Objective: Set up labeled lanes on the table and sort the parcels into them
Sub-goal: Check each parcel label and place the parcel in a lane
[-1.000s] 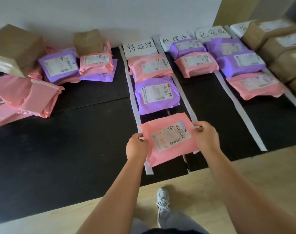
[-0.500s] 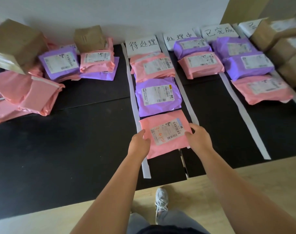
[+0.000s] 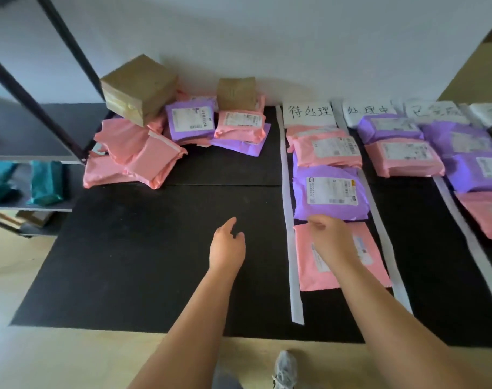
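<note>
1. Parcels lie in two groups on the black table [image 3: 155, 262]: an unsorted pile [image 3: 143, 153] at the far left, and sorted rows on the right in lanes marked by white strips [image 3: 291, 234].
2. The pile mixes pink and purple mailers with two brown boxes. The larger box [image 3: 139, 87] sits tilted on the heap, and the smaller box [image 3: 236, 92] stands against the wall.
3. The first lane, under its handwritten card [image 3: 309, 113], holds three mailers: a far pink mailer [image 3: 327, 148], a purple mailer [image 3: 330, 192] and a near pink mailer [image 3: 374, 265], which lies flat.
4. The second lane holds two, a purple parcel [image 3: 388, 129] and a pink parcel [image 3: 404, 157]. The third lane, cut by the right edge, shows two purple and then one pink; its card is too blurred to read.
5. The right grip [image 3: 331, 240] hangs over the far edge of the near pink mailer with loose fingers, holding nothing. I cannot tell whether it touches the mailer. The left grip [image 3: 228, 245] is spread and empty above bare table just left of the first strip.
6. That placement looks done, so the sorting step is between parcels. The next move calls for a reach far left to the pile, taking a top mailer and reading its label. Pulling from under the tilted box could make it slide.
</note>
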The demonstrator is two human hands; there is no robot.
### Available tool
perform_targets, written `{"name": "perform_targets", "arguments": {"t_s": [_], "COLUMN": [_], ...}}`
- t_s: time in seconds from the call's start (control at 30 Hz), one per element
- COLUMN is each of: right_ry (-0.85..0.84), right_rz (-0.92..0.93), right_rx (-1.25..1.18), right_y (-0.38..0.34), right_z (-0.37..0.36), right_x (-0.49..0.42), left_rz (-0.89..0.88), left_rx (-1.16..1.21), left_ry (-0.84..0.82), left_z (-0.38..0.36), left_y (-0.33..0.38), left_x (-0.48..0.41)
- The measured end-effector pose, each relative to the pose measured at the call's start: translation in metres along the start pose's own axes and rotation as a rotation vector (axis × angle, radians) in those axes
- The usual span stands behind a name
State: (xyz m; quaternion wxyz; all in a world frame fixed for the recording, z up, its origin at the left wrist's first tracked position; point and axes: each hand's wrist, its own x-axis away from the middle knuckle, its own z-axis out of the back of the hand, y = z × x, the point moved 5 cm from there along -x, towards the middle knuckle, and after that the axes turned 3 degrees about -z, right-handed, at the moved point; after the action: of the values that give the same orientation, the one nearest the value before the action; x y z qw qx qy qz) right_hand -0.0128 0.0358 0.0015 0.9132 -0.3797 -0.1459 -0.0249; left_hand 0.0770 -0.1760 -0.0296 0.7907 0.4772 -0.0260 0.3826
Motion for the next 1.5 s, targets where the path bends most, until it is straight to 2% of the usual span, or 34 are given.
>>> {"name": "perform_targets", "arguments": {"t_s": [0.37, 0.63, 0.77, 0.93, 1.07, 1.2, 1.5], "right_ry": [-0.143, -0.185, -0.222, -0.317, -0.377, -0.413, -0.341], "right_rz": [0.035, -0.042, -0.098, -0.249, -0.274, -0.322, -0.349], "right_rx": [0.000, 0.074, 0.097, -0.045, 0.082, 0.122, 0.092], "right_y": [-0.159, -0.247, -0.272, -0.284, -0.288, -0.289, -0.268], "right_z": [-0.149, -0.249, -0.288, -0.326, -0.349, -0.360, -0.344], "right_x": [0.003, -0.007, -0.029, -0.059, -0.077, -0.082, -0.069], "left_rz": [-0.002, -0.048, -0.094, -0.162, -0.219, -0.278, -0.251], "left_rx": [0.041, -0.066, -0.189, -0.353, -0.436, -0.407, -0.250], "left_ry": [0.138, 0.099, 0.074, -0.012, -0.041, 0.006, -0.006], "left_z": [0.182, 0.271, 0.286, 0.283, 0.277, 0.273, 0.259], "left_y": [-0.058, -0.069, -0.065, -0.065, -0.071, -0.078, -0.076], "left_x": [-0.094, -0.186, -0.231, -0.271, -0.286, -0.288, -0.266]}}
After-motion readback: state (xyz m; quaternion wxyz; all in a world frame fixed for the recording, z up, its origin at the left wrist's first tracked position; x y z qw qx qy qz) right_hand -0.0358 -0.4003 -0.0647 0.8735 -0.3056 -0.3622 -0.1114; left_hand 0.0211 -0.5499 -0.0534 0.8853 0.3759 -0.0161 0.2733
